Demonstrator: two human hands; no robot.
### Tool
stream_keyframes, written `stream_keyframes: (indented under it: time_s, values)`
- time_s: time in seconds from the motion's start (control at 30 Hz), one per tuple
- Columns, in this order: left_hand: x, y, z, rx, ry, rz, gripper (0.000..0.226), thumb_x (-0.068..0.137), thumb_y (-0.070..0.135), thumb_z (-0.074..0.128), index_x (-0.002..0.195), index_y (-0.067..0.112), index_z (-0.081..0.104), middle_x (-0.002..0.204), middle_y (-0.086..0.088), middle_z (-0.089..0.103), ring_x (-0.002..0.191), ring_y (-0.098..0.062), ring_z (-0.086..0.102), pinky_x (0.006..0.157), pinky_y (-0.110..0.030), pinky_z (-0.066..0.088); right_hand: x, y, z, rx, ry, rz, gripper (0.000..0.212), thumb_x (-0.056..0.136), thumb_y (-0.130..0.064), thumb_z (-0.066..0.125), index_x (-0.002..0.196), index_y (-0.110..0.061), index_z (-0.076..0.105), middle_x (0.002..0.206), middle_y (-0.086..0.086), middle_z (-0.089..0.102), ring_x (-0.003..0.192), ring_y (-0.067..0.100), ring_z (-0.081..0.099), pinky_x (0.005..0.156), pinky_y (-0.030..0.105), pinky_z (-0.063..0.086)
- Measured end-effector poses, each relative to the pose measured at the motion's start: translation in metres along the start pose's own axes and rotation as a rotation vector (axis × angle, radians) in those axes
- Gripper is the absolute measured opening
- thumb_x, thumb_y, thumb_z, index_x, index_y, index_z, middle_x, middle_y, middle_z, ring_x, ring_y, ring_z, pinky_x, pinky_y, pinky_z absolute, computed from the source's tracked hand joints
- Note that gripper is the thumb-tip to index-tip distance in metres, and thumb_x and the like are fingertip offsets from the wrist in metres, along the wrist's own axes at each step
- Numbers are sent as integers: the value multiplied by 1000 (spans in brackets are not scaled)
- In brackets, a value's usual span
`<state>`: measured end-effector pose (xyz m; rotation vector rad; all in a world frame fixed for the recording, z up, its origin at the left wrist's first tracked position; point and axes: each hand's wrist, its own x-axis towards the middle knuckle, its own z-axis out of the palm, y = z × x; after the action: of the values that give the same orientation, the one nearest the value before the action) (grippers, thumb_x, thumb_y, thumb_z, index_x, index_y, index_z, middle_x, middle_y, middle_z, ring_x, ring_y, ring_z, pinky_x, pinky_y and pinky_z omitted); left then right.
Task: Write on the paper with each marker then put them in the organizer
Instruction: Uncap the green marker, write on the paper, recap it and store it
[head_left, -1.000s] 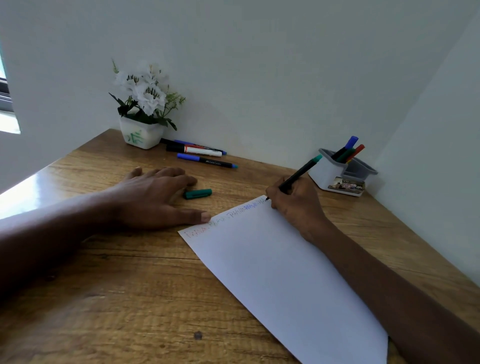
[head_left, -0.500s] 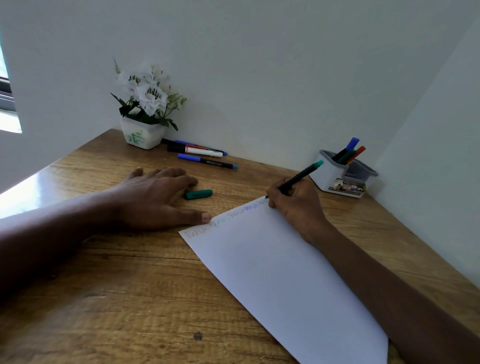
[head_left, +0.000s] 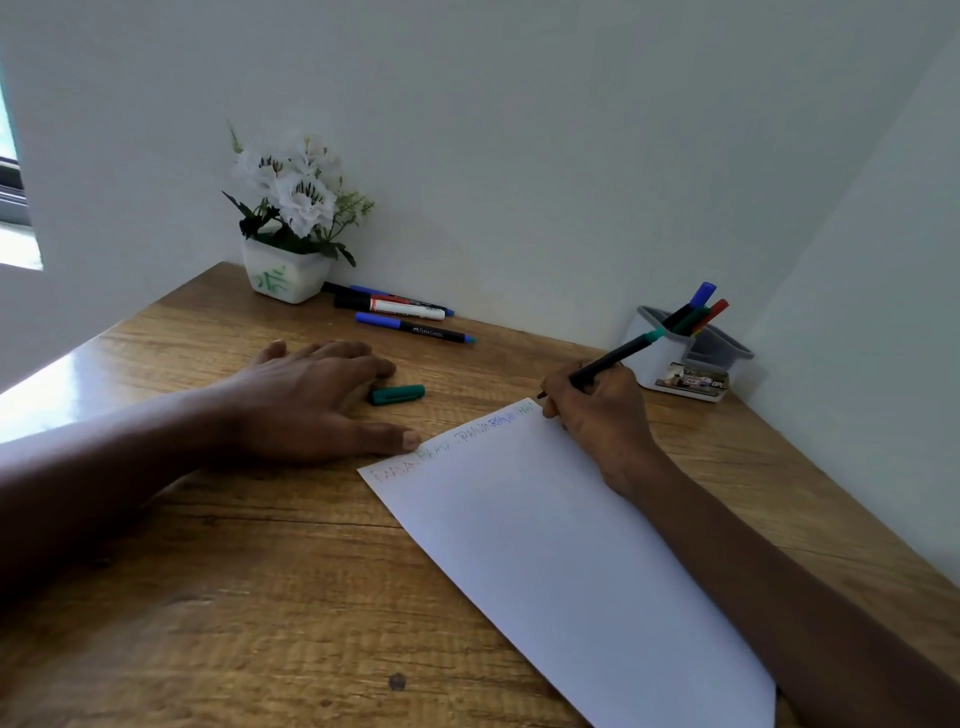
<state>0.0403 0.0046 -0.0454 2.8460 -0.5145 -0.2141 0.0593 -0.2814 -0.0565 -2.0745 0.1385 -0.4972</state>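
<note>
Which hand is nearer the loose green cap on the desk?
Left. The left hand rests flat, fingertips right beside the green cap; the right hand grips the green marker at the top corner of the paper, farther off.

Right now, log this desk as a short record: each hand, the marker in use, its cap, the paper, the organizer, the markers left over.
Left hand: flat on the table, thumb at the paper's edge
Right hand: grips the green marker, tip at the paper's far corner
Green cap: off, lying beside the left hand's fingers
Paper: one line of coloured writing along its top edge
Organizer: holds stowed markers, blue, green and red ends showing
Loose markers: lying by the wall, beside the flower pot
</note>
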Motion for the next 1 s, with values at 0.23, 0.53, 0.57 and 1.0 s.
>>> stream_keyframes:
  time_s: [0.23, 0.53, 0.57, 1.0]
  values:
    - [0, 0, 0, -5, -4, -2, 126, 43, 101, 20, 156, 45, 20, 168, 11, 13, 153, -16, 17, 124, -56, 9, -1, -1, 0, -10, -75, -8, 12, 85, -16, 71, 73, -13, 70, 65, 2, 73, 56, 3, 62, 62, 27, 49]
    - [1, -1, 1, -7, 1, 1, 126, 44, 102, 20, 156, 44, 20, 167, 11, 14, 153, -16, 18, 124, -55, 9, -1, -1, 1, -41, -14, -13, 14, 85, -20, 72, 76, -11, 69, 62, -1, 69, 48, -2, 59, 50, 16, 44]
    - [1, -1, 0, -7, -2, -1, 126, 44, 102, 20, 156, 44, 20, 168, 11, 14, 153, -16, 17, 124, -55, 9, -1, -1, 1, -44, -26, -8, 13, 85, -20, 71, 77, -10, 70, 63, -1, 69, 49, -2, 59, 51, 17, 45]
    - [-1, 1, -1, -9, -9, 1, 127, 43, 101, 20, 156, 43, 20, 168, 11, 13, 153, -15, 17, 124, -55, 9, -2, -2, 1, -30, -42, -3, 10, 86, -17, 70, 78, -12, 69, 66, 1, 72, 56, 2, 63, 59, 21, 48]
